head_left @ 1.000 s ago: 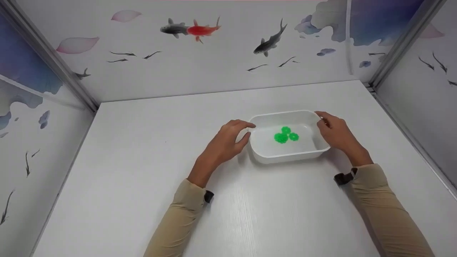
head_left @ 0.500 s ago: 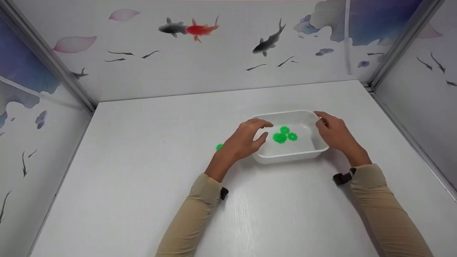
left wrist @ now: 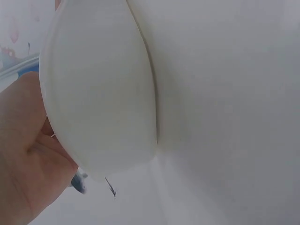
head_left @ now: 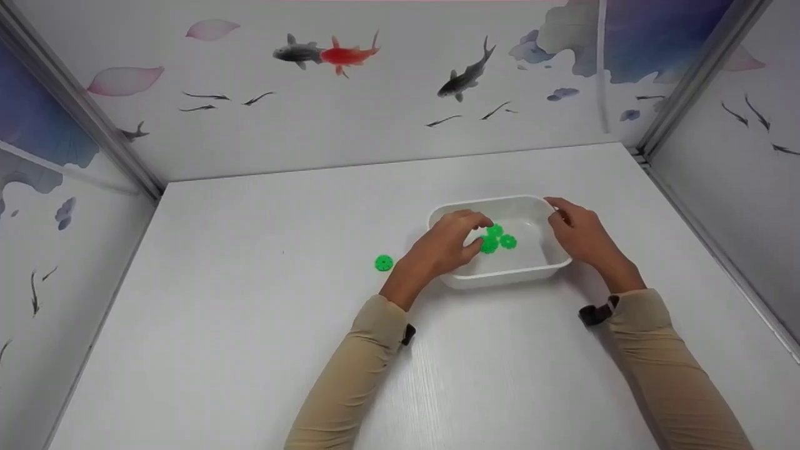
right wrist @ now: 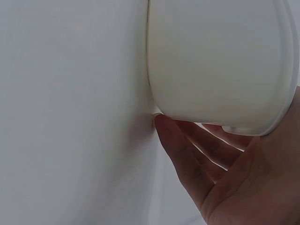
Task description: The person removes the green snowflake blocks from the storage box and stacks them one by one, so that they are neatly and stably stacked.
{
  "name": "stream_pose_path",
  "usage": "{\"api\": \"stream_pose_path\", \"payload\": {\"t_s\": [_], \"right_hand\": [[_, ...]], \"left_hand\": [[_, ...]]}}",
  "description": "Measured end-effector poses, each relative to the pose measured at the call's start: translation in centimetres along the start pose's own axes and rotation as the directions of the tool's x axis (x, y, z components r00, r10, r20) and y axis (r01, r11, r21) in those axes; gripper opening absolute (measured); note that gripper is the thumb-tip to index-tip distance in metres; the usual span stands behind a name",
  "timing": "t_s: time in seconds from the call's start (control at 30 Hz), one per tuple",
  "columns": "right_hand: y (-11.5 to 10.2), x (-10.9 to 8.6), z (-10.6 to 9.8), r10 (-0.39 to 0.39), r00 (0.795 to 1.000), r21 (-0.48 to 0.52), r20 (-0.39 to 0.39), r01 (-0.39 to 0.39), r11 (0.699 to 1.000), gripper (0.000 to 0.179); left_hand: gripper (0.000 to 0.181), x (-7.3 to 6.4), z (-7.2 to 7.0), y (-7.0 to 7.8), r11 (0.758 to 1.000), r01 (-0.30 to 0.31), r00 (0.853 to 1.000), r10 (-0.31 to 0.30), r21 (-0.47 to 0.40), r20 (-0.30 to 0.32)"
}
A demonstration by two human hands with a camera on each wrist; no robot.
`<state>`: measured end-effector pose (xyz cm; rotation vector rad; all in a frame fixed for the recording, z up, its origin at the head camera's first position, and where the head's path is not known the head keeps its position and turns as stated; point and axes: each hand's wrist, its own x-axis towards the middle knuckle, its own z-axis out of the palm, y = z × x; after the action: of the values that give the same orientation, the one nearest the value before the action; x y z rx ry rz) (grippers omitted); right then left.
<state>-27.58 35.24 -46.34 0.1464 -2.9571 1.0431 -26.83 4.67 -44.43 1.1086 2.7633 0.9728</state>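
A white rectangular plastic tub stands on the table. Several small green notched discs lie together on its floor, and another green disc is on the tabletop to the tub's left. My left hand reaches over the left rim, thumb and forefinger spread apart at the discs; its fingertips are hidden by the tub wall in the left wrist view. My right hand holds the tub's right end, thumb at the rim and fingers along the outer wall.
White panels printed with fish and petals enclose the white table at the back and both sides. Metal posts stand at the back corners.
The left hand has moved right, from the tub's left rim to above the discs inside. The single disc on the table has come into view. The right hand stays on the tub.
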Motion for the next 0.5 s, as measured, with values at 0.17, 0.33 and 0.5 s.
{"api": "stream_pose_path", "payload": {"t_s": [0.17,0.33,0.5], "right_hand": [[-0.1,0.1,0.1,0.006,1.0,-0.002,0.007,-0.006,1.0,0.054],[-0.1,0.0,0.0,0.006,1.0,0.003,0.009,-0.006,1.0,0.053],[0.0,0.0,0.0,0.005,1.0,0.006,0.008,-0.005,1.0,0.053]], "left_hand": [[0.036,0.8,0.5,0.3,0.997,0.078,0.996,-0.079,0.019,0.041],[0.04,1.6,0.9,0.8,0.996,0.087,0.993,-0.088,0.026,0.08],[0.043,2.2,1.4,0.9,0.993,0.106,0.989,-0.111,0.048,0.103]]}}
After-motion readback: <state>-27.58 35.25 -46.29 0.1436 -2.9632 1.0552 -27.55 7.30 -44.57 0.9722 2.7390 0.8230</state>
